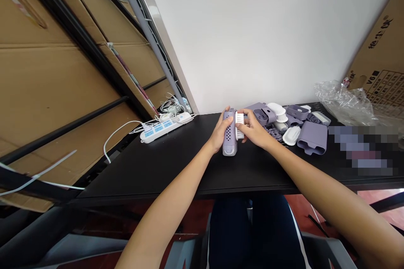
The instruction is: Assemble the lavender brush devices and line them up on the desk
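nearest the camera, dark trousers are showing under the edge of a flat, matte black table [164, 168], and two bare forearms are reaching out over it. the left hand [219, 133] is wrapping its fingers around the left side of a lavender plastic housing [229, 136], a rounded oblong block dotted with small holes, which is lying on the table between both hands. the right hand [255, 131] is pinching a small white ribbed brush piece [240, 126] with closed fingers, pressing it against the housing's right edge near its top. nothing is lying in front of the grip on the near side.

just right of the grip, a loose pile of lavender and white plastic parts [293, 124] is crowding the table: a smooth lavender cover [312, 138], white oval caps, open tray-like shells. further right, crinkled clear plastic wrap [344, 101] is bunching against a cardboard box [381, 59]. left of the grip and a little beyond, a white power strip [160, 128] with blue sockets is trailing tangled white cables. behind everything, a plain white wall is rising, with cardboard sheets and dark metal bars to the left.
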A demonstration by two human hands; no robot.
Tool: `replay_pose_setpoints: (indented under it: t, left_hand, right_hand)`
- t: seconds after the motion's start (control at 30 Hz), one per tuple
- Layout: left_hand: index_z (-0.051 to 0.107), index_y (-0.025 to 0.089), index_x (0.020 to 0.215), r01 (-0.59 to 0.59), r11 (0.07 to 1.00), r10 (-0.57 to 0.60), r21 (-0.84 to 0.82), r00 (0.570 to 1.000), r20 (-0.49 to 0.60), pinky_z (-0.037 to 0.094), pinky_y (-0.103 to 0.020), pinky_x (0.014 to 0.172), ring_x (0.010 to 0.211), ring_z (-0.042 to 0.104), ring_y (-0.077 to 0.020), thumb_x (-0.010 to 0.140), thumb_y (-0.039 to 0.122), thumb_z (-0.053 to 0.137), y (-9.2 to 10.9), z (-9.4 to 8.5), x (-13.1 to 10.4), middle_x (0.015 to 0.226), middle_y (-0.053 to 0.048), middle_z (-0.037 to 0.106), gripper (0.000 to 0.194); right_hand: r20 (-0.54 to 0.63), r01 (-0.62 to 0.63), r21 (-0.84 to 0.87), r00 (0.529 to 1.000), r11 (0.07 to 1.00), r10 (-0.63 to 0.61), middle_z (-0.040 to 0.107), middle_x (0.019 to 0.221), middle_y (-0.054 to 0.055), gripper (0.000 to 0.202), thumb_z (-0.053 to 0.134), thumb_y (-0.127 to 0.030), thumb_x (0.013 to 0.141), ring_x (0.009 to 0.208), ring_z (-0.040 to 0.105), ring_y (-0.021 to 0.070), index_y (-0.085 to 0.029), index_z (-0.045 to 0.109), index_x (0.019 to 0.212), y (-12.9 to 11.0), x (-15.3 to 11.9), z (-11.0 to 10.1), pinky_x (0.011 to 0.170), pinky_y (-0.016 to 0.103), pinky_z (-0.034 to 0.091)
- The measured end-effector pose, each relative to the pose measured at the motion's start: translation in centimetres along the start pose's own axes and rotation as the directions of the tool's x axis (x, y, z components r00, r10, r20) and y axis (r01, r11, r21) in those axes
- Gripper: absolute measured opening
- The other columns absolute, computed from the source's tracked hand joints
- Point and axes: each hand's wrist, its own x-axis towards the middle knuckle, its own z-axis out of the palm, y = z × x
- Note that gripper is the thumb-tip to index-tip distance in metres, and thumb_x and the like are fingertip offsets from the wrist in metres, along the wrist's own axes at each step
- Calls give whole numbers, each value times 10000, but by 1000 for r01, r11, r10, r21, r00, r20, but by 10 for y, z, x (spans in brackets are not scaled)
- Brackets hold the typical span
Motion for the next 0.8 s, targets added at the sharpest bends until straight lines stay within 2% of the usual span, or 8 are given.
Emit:
replay_pose_setpoints:
  t: [0.23, 0.37, 0.53, 0.8]
  left_hand:
    - [303, 311, 1607, 5, 1000, -5, 19, 999, 40, 583, -377, 718, 836, 685, -218, 883, 550, 665, 4, 1, -1, 1261, -100, 652, 843]
    - [332, 304, 1597, -11, 999, 9, 45, 999, 38, 579, -363, 751, 875, 685, -217, 889, 541, 672, 4, 0, -2, 1245, -91, 660, 821]
    - [393, 317, 1567, -20, 1000, 20, 9, 1000, 20, 573, -385, 881, 1073, 674, -255, 891, 508, 678, 5, -1, -2, 1334, -71, 630, 758]
    - [313, 305, 1613, 9, 1000, -9, 2, 999, 41, 589, -433, 846, 952, 698, -256, 888, 525, 658, 10, 3, -5, 1281, -91, 653, 832]
  right_hand:
    - [52, -22, 2, 998, 1000, 22, 615, 851, -40, 456, 602, -374, 913, 675, 626, 151, -308, 350, 1288, 3, 2, -5, 501, 250, 544]
    - [48, 22, -24, 999, 999, -20, 610, 929, -20, 457, 619, -372, 907, 681, 609, 141, -308, 359, 1277, 4, 2, -6, 485, 242, 529]
    - [43, 80, -115, 996, 990, -75, 587, 1037, 10, 510, 646, -345, 902, 706, 609, 142, -332, 368, 1329, 7, 2, -7, 477, 247, 528]
    - [57, 29, -69, 998, 997, -25, 604, 927, -21, 468, 630, -362, 906, 668, 596, 140, -319, 355, 1282, 6, 2, -7, 468, 239, 507]
